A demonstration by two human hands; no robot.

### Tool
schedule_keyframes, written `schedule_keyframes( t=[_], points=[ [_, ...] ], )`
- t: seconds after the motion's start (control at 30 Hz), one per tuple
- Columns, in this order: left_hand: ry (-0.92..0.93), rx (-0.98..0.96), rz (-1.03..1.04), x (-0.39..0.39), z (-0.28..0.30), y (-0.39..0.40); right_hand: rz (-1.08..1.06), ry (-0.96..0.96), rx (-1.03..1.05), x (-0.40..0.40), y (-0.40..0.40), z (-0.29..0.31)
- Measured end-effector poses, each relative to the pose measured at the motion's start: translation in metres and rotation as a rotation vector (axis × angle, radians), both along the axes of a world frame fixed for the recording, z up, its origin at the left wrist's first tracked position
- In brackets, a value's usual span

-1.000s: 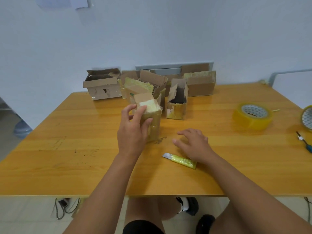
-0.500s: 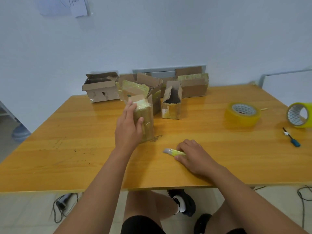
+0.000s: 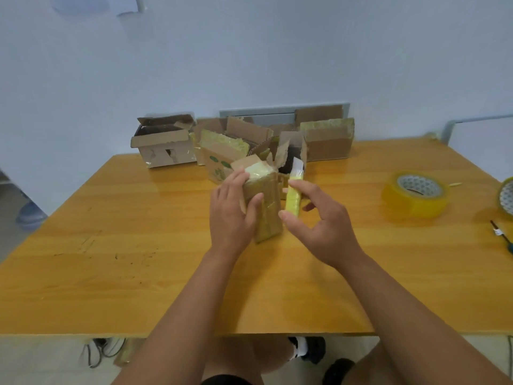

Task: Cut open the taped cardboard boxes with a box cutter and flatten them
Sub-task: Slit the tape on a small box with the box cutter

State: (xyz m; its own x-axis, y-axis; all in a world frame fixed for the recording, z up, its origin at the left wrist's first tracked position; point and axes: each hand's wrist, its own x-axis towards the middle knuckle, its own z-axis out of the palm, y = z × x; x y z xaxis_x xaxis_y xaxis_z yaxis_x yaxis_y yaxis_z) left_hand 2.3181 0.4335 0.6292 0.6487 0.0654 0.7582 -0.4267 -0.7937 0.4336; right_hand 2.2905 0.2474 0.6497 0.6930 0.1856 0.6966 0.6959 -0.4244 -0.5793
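A small taped cardboard box point(image 3: 268, 207) stands upright in the middle of the wooden table point(image 3: 138, 259). My left hand point(image 3: 231, 211) grips its left side, thumb on the front face. My right hand point(image 3: 319, 223) holds a yellow box cutter point(image 3: 293, 194) upright just right of the box, its pale tip pointing up near the box's top. Behind them stand several opened cardboard boxes point(image 3: 163, 143) along the wall, one with a green print point(image 3: 219, 159), a narrow open one point(image 3: 293, 154) and a taped brown one point(image 3: 329, 140).
Two rolls of yellow tape lie at the right: one flat point(image 3: 416, 194), one point(image 3: 506, 194) at the frame edge. A small blue-handled tool point(image 3: 502, 237) lies near the right edge. My knees and shoes show below the table's front edge.
My right hand has picked the box cutter up off the table and raised it beside the box. My left hand keeps its grip on the box.
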Motion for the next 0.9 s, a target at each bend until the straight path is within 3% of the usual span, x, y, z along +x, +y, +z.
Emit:
schedule_keyframes(
  t=[0.13,0.23,0.33,0.57,0.9],
  points=[
    [-0.055,-0.009,-0.017,0.012,-0.007,0.001,0.039,-0.043,-0.082,0.013,0.001,-0.005],
    [-0.032,-0.069,-0.075,0.018,-0.005,0.002,-0.169,-0.285,-0.085,0.026,0.009,-0.009],
    [-0.031,-0.100,-0.104,0.022,0.000,0.001,-0.223,-0.417,-0.016,0.034,0.015,-0.009],
    [0.029,-0.239,-0.174,0.028,-0.008,-0.006,-0.100,-0.297,0.066,0.039,0.034,-0.015],
    [0.111,-0.335,-0.209,0.041,-0.027,-0.010,-0.137,-0.204,0.074,0.049,0.043,-0.031]
  ],
)
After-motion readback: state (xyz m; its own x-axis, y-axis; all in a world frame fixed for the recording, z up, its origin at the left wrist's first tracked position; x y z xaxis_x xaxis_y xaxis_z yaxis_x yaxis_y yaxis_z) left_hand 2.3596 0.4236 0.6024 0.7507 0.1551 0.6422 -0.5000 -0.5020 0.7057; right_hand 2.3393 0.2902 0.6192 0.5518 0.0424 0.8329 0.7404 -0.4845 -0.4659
